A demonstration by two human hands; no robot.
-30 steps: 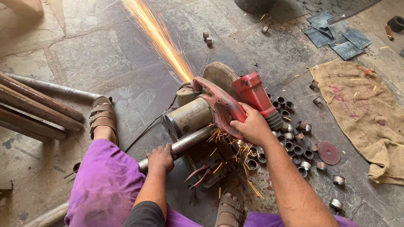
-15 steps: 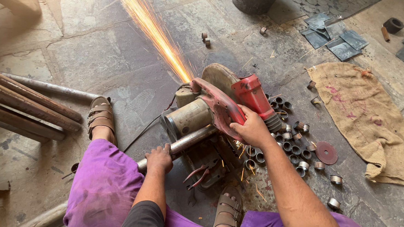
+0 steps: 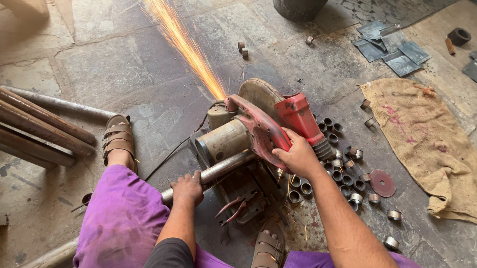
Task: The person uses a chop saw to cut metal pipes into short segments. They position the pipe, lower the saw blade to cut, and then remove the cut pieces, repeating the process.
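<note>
Left hand (image 3: 187, 188) clamped round pipe (image 3: 226, 167), steadying it; right hand (image 3: 297, 155) closed on saw (image 3: 260, 130) handle, pressing down; sparks (image 3: 182, 42) toward 11 o'clock.

The floor (image 3: 110, 64) is grey stone slabs with cracks, lit by bright daylight. A brown sack cloth (image 3: 435, 145) lies at 3 o'clock. A dark bucket (image 3: 302, 0) stands at 12 o'clock. Rusty pipes (image 3: 26, 129) lie at 9 o'clock.
</note>
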